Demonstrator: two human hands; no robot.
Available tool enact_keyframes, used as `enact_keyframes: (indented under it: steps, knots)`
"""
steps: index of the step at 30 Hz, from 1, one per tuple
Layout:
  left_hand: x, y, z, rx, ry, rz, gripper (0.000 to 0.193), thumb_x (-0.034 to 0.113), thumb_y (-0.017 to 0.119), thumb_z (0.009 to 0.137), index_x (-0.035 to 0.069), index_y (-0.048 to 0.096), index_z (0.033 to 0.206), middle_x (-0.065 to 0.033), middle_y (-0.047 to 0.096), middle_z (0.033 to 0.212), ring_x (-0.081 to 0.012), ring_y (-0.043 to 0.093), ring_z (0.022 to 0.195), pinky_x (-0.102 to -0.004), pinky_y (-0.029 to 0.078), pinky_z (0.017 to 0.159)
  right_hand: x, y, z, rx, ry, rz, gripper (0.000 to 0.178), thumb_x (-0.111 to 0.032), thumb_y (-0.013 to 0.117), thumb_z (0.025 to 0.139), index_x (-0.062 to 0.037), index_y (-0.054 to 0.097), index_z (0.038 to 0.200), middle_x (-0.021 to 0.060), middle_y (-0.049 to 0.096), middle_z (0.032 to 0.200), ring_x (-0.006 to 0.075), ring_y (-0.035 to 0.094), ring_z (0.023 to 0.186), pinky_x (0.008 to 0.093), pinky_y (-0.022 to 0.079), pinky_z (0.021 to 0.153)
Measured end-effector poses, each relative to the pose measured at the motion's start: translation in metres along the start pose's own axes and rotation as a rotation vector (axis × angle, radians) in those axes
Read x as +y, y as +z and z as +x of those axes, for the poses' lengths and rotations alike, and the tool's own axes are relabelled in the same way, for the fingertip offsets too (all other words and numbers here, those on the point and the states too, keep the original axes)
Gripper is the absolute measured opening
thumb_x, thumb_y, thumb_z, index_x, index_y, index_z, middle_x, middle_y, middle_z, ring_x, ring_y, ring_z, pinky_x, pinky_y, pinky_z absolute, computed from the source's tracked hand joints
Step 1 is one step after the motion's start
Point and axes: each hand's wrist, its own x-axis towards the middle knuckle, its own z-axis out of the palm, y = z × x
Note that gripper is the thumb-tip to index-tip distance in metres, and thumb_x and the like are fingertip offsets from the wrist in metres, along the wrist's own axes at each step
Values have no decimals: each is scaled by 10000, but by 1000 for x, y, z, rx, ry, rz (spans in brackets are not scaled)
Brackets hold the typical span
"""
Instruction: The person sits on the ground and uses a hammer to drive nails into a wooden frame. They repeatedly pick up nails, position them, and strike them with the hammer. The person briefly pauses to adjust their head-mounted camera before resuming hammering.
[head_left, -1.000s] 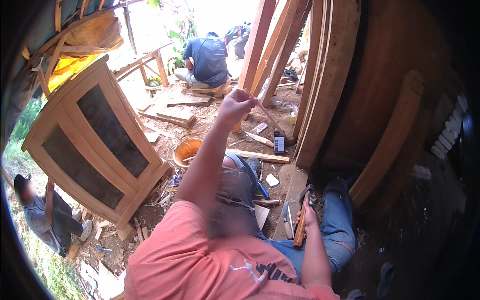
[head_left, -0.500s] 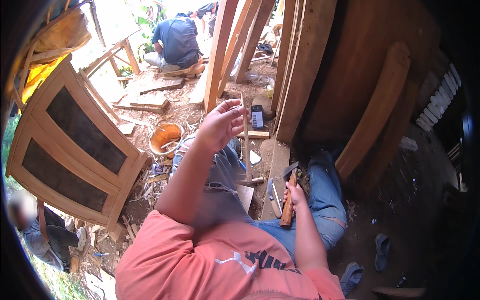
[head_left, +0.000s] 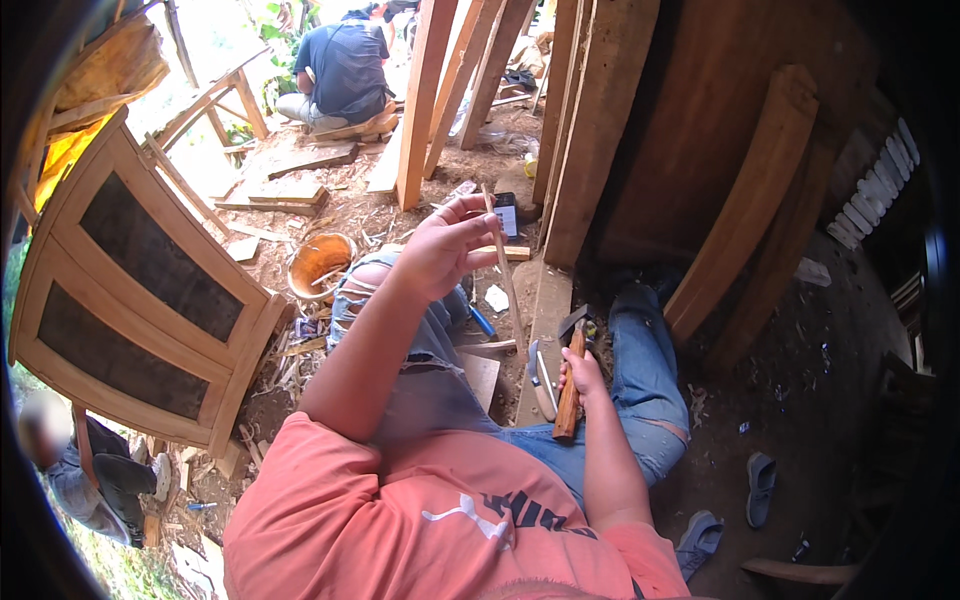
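A thin wooden strip [head_left: 509,287] is pinched at its upper part between the fingers of my raised left hand [head_left: 445,250]. It slants down, its lower end beside a knife with a pale wooden handle [head_left: 545,401]. Low by my bent leg, my right hand [head_left: 583,375] is wrapped round the thick wooden handle of a hammer [head_left: 567,408], whose dark metal head points away from me. The knife lies just left of the hammer, on or over a plank [head_left: 552,300].
A panelled wooden door [head_left: 150,300] leans at left, near an orange bucket [head_left: 321,264]. Upright timbers [head_left: 425,110] stand ahead; curved boards [head_left: 750,190] lean at right. A phone [head_left: 507,218] lies beyond my left hand. One person [head_left: 343,70] crouches far off; another [head_left: 95,475] sits at lower left.
The strip has tilted, its lower end swinging right toward the knife. My right hand still grips the hammer. The whole view has shifted slightly.
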Motion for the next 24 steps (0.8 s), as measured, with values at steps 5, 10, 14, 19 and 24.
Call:
enact_keyframes:
  steps: [5, 10, 14, 19, 24]
  knots:
    - [-2, 4, -2, 40, 7, 110, 191, 134, 692, 1058, 116, 629, 1237, 0, 709, 1073, -127, 725, 995, -320, 645, 840, 1, 0, 0, 1, 5, -8, 259, -267, 667, 1056, -133, 463, 1141, 36, 567, 782, 148, 552, 543, 345, 515, 470]
    - [-6, 4, 0, 49, 53, 245, 211, 241, 706, 1065, 125, 641, 1229, -5, 731, 1083, -126, 730, 1028, -334, 624, 883, 2, -2, 2, -3, 1, -21, 256, -264, 666, 1058, -129, 460, 1128, 41, 565, 783, 148, 549, 548, 350, 519, 479]
    - [-5, 11, -5, 58, 145, 350, 196, 239, 684, 1081, 85, 647, 1196, -9, 727, 1066, -111, 715, 1015, -331, 624, 890, 1, -1, 1, 13, 8, -19, 256, -263, 667, 1058, -125, 463, 1127, 42, 563, 783, 148, 545, 550, 352, 521, 485]
    - [-14, 4, -1, 2, 317, 390, 180, 188, 668, 1090, 24, 642, 1160, -24, 718, 1060, -100, 692, 998, -312, 598, 926, 2, -1, 0, 3, 4, -31, 261, -263, 670, 1056, -122, 466, 1135, 40, 561, 783, 152, 551, 550, 359, 529, 486]
    - [-18, 3, 2, 28, 389, 461, 161, 126, 685, 1071, 16, 626, 1173, -49, 724, 1066, -128, 702, 1026, -308, 576, 963, 0, -1, -2, 4, 6, -24, 262, -265, 673, 1055, -122, 468, 1133, 39, 563, 783, 153, 554, 541, 360, 533, 480]
